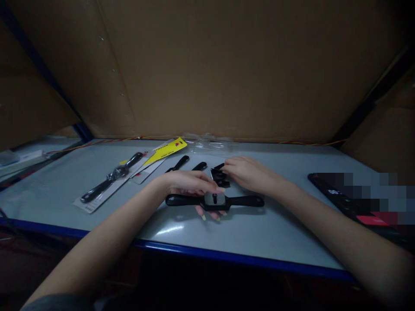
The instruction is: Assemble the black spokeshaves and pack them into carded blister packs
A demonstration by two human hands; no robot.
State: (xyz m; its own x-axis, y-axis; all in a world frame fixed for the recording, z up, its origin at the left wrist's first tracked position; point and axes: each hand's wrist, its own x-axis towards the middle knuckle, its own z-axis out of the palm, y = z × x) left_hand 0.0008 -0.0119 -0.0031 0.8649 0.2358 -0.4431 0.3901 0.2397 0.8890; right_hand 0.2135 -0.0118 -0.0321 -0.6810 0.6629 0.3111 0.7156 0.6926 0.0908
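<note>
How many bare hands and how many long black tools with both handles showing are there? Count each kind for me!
Bare hands: 2 (left hand, right hand)
Long black tools with both handles showing: 2 (grey-centred tool in the left hand, clear-wrapped tool)
Total: 4

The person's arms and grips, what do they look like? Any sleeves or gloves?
The left forearm and right forearm are bare; a dark sleeve shows at the bottom left. Left grip and right grip wear no gloves; the left has long fingernails.
</note>
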